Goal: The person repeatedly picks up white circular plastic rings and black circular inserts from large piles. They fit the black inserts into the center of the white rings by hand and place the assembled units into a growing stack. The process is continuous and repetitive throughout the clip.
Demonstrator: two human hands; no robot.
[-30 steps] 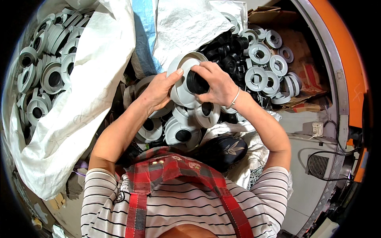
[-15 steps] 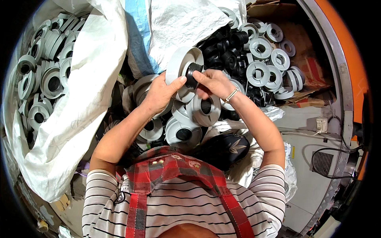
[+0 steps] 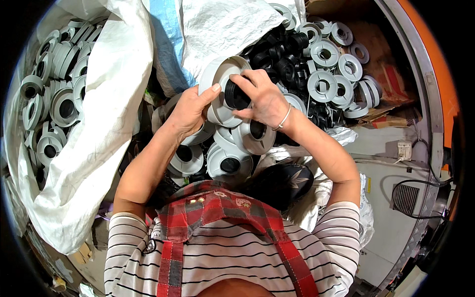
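My left hand (image 3: 190,111) is closed on the rim of a round grey plastic fitting (image 3: 210,74), tilted so that its hollow side faces right. At the centre of that fitting sits a black ribbed ring (image 3: 233,95), apparently rubber. The curled fingers and thumb of my right hand (image 3: 268,101) grip this ring from the right; its far edge is covered by the fingers. Just below both hands, over my lap, lie several more grey fittings (image 3: 215,161) with black centres.
Loose black rings (image 3: 287,69) are heaped beyond my right hand. Grey flanged rings (image 3: 322,86) lie beside them on cardboard (image 3: 391,84). At left, a white woven sack (image 3: 111,119) holds stacked grey fittings (image 3: 63,106). A grey panel (image 3: 381,198) with a black cable stands at right.
The black ring sits further inside the grey fitting. My right hand has turned, its fingers now spread over the ring. Both hands and the fitting have shifted slightly left.
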